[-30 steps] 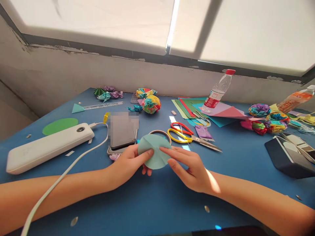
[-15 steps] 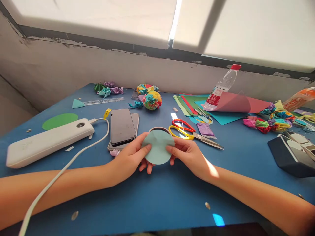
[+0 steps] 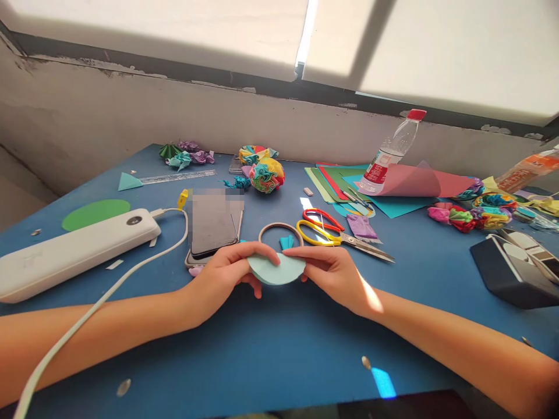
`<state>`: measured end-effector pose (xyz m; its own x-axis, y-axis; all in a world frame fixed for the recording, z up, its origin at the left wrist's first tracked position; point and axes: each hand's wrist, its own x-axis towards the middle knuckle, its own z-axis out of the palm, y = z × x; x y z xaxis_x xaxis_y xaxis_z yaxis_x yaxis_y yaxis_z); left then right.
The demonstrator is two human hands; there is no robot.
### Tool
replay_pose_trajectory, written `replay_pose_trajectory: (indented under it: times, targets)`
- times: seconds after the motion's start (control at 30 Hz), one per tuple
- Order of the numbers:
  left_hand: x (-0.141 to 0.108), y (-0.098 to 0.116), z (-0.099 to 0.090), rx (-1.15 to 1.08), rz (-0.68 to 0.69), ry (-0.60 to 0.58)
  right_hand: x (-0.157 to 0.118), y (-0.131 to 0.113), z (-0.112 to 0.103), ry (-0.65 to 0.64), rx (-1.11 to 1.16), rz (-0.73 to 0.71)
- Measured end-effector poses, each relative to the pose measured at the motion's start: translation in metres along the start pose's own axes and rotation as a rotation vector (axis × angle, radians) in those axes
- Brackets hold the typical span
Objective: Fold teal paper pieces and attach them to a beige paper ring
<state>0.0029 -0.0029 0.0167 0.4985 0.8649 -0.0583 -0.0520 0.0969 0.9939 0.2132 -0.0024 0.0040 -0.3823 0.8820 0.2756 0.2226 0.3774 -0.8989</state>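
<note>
Between my two hands is a light blue paper circle [image 3: 279, 270], tilted so that it looks like a flattened oval. My left hand [image 3: 233, 267] grips its left side, with a finger lying across the upper face. My right hand [image 3: 327, 270] pinches the right edge, fingertips at the far rim. Just behind the paper lies a roll of tape [image 3: 261, 234], seen as a ring, with a small bright blue piece [image 3: 286, 242] visible inside it. Scissors [image 3: 323, 228] with red and yellow handles lie right of the ring, blades pointing right.
Stacked phones [image 3: 213, 224] lie behind my left hand. A white power bank [image 3: 78, 247] has a cable [image 3: 126, 285] running over my left forearm. A bottle [image 3: 391, 154] stands tilted on coloured paper [image 3: 419, 183]. A dark box [image 3: 506, 270] sits right.
The paper circle has tipped from facing me to lying flatter, revealing more of the ring behind it. My fingers have shifted onto its far edge and upper face.
</note>
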Motion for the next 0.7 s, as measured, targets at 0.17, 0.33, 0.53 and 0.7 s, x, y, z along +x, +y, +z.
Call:
replay_pose_trajectory:
  times: [0.17,0.33,0.53,0.7]
  targets:
    - [-0.001,0.003,-0.003,-0.099,0.023,-0.18,-0.005,0.0,-0.007,0.104,-0.34,-0.503]
    - [0.0,0.001,0.002,0.025,-0.02,-0.141,-0.008,-0.002,-0.011,0.021,-0.479,-0.668]
    - [0.002,0.001,0.007,0.217,-0.074,-0.045,-0.009,-0.009,-0.008,-0.069,-0.303,-0.514]
    - [-0.002,0.005,0.009,0.315,-0.099,-0.029,-0.008,-0.01,-0.002,-0.053,-0.262,-0.259]
